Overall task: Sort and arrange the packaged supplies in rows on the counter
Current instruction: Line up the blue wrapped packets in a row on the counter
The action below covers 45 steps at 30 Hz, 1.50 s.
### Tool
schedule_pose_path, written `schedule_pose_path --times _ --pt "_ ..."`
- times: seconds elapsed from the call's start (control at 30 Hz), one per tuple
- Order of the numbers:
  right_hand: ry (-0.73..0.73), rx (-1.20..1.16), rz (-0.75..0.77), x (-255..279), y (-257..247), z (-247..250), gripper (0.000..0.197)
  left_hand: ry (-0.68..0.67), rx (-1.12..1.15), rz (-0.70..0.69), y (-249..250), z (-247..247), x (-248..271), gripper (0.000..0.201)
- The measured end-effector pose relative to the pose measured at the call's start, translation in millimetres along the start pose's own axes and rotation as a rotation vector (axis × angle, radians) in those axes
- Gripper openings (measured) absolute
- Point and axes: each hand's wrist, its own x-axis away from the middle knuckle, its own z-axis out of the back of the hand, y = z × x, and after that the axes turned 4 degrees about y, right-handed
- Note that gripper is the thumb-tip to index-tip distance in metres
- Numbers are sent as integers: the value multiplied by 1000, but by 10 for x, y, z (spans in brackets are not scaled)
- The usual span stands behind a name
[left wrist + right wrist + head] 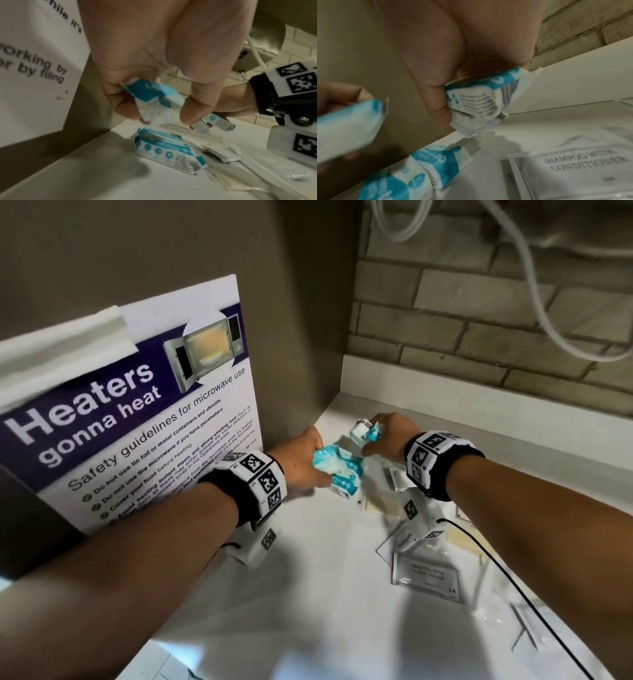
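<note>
Two blue packets lifted at desk's far-left corner: left hand pinches one, right hand grips another. Sorting underway; next, lay each beside the packets lying on the desk.

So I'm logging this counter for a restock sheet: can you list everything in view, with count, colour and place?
Blue-and-white packets: at least three; one in each hand, a stack lying on the counter near the corner.
Shampoo with conditioner sachet: one, clear with white label, on the counter under the right forearm.
Small flat sachets: a few, white and cream, right of the stack; exact count unclear.
Counter: one, white.
Microwave safety sign: one, purple and white, leaning at left.
Brick wall: beige, behind the counter.
Cable: white, hanging on the brick wall.
Left hand: pinches one packet.
Right hand: grips one packet.
</note>
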Motion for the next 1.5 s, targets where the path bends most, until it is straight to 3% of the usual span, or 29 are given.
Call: schedule_pose_path --times 0.17,0.47,0.57,0.7,0.8,1.0,1.07,1.17,1.3,1.43,1.5 --pt "4 -2 28 72 32 77 58 -169 -251 -131 -38 -44 85 51" --pt "9 -20 83 201 57 111 48 -92 -192 -161 -119 -194 29 59" --pt "5 -28 99 231 56 122 47 -99 -143 -148 -116 -182 -1 57" --pt "-5 -8 98 269 87 145 47 -160 -238 -101 -71 -171 12 42" --pt "-12 5 90 284 112 151 47 -267 -413 -13 18 -152 68 53" --pt "-18 13 67 318 58 104 48 -233 -363 98 27 -200 117 64" --pt "-21 15 68 323 51 86 48 -186 -374 42 24 -133 121 53" --pt "-10 15 65 318 23 86 48 -181 -278 -108 17 -53 129 18" --pt "5 15 72 296 -1 66 47 -253 -309 -217 -58 -135 121 43" --pt "4 51 94 285 -19 43 47 -108 -302 -131 -44 -136 63 32" --pt "-3 41 98 282 -25 39 46 -102 -311 -85 -2 -121 15 32"
